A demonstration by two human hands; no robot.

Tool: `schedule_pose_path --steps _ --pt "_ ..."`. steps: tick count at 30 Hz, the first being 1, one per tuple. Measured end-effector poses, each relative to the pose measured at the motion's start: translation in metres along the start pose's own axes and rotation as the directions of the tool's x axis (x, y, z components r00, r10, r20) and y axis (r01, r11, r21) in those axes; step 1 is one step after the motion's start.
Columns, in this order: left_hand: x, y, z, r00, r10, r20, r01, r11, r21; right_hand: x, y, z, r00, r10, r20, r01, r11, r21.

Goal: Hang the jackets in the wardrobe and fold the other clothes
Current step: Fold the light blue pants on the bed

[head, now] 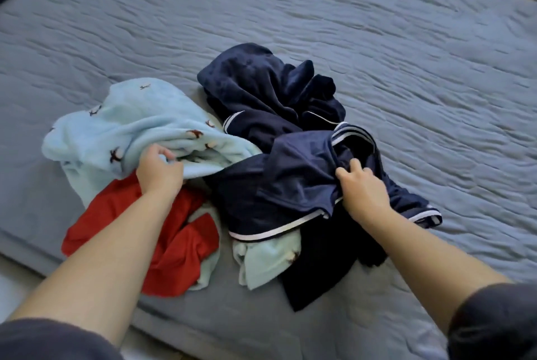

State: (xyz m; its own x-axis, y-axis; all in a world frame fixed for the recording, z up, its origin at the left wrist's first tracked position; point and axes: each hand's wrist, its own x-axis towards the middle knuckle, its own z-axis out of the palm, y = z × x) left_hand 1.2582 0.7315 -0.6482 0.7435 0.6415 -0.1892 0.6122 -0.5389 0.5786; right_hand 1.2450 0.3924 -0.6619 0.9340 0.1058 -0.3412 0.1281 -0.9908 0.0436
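My left hand (158,169) pinched a fold of the light blue fleece (130,115) at left centre of the frame, just above the red garment (174,243). My right hand (363,188) gripped a bunch of the navy piped top (290,185) right of centre, both heaped on the grey quilt (377,25). All of it looked soft and light. I judged the navy cloth slippery, best taken along its white-piped hem, and the fleece by an edge.
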Motion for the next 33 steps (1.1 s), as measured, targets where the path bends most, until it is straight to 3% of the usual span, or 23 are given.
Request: schedule_pose_path --steps 5,10,12,14,16,19,22,24,26,27,28,29,30,32,33 --pt "-0.015 0.009 -0.015 0.999 0.04 -0.017 -0.039 0.999 0.03 0.011 0.071 -0.064 0.967 0.238 -0.095 -0.239 0.971 -0.002" --pt "-0.023 -0.003 -0.039 0.996 -0.063 -0.068 0.078 0.962 0.263 0.003 0.136 -0.08 0.85 0.524 -0.052 -0.526 0.849 -0.042" --pt "-0.03 -0.014 -0.042 1.0 -0.011 -0.011 0.014 0.913 0.408 -0.009 0.146 -0.073 0.866 0.5 0.014 -0.499 0.865 -0.053" --pt "-0.041 -0.018 -0.037 0.988 0.073 0.136 -0.127 0.885 0.447 -0.022 0.142 -0.058 0.899 0.417 0.133 -0.416 0.909 -0.034" --pt "-0.056 -0.011 -0.029 0.971 0.074 0.228 -0.152 0.925 0.347 -0.032 0.124 -0.042 0.892 0.351 0.286 -0.363 0.932 -0.011" --pt "-0.078 0.02 -0.027 0.929 0.047 0.368 -0.063 0.998 0.032 -0.04 0.075 -0.028 0.896 0.203 0.394 -0.251 0.965 0.073" --pt "-0.098 0.056 -0.047 0.751 0.129 0.647 0.039 0.97 -0.239 -0.041 0.0 -0.042 0.963 -0.114 0.243 0.026 0.941 0.338" --pt "-0.104 0.074 -0.071 0.53 0.18 0.829 0.144 0.944 -0.297 -0.04 -0.052 -0.064 0.942 -0.329 0.068 0.261 0.844 0.468" --pt "-0.103 0.087 -0.097 0.255 0.203 0.946 0.281 0.92 -0.273 -0.032 -0.094 -0.085 0.92 -0.389 -0.044 0.349 0.765 0.541" --pt "-0.102 0.091 -0.108 0.152 0.204 0.967 0.314 0.918 -0.243 -0.025 -0.108 -0.093 0.924 -0.38 -0.051 0.342 0.759 0.555" --pt "-0.098 0.091 -0.116 0.099 0.204 0.974 0.322 0.919 -0.225 -0.018 -0.119 -0.099 0.935 -0.354 -0.029 0.31 0.773 0.554" --pt "-0.094 0.091 -0.122 0.106 0.198 0.974 0.34 0.914 -0.222 -0.011 -0.129 -0.102 0.946 -0.325 0.016 0.262 0.789 0.556" --pt "-0.086 0.086 -0.121 0.196 0.179 0.964 0.359 0.902 -0.241 -0.007 -0.137 -0.101 0.95 -0.303 0.082 0.2 0.786 0.585" --pt "-0.065 0.063 -0.111 0.577 0.075 0.813 0.341 0.883 -0.324 -0.013 -0.153 -0.097 0.937 -0.286 0.201 0.054 0.687 0.725" --pt "-0.052 0.049 -0.107 0.779 -0.013 0.627 0.275 0.905 -0.323 -0.022 -0.163 -0.095 0.924 -0.283 0.257 -0.043 0.591 0.806"
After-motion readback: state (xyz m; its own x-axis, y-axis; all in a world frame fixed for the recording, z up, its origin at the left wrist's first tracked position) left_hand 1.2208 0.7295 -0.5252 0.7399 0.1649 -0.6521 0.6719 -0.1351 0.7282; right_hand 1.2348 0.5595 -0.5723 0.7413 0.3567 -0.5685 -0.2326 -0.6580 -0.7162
